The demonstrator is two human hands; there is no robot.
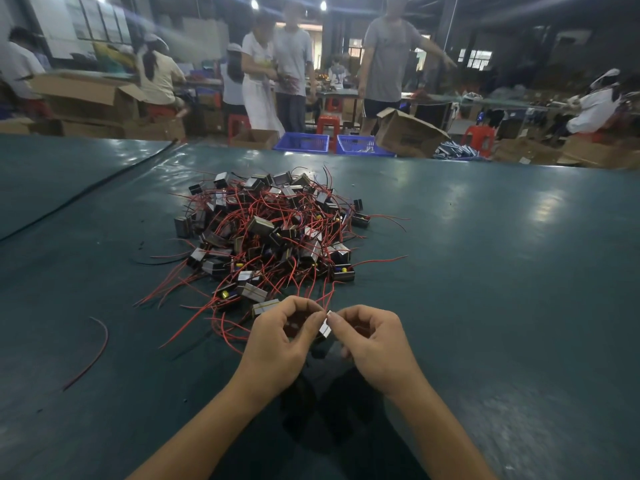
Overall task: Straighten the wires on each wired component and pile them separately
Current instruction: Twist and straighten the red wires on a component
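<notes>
Head view: your left hand (280,337) and right hand (375,344), fingers curled, pinch one small wired component (325,328) between their fingertips, just on your side of the pile (270,233) of red-wired components on the green table (502,289). A loose red wire (95,351) lies left of the pile; blue baskets (301,143) stand beyond it.

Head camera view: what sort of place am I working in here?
Likely a factory assembly floor: a heap of wired components on a long green worktable, open cardboard boxes and blue crates beyond it, and other workers at benches behind.
</notes>
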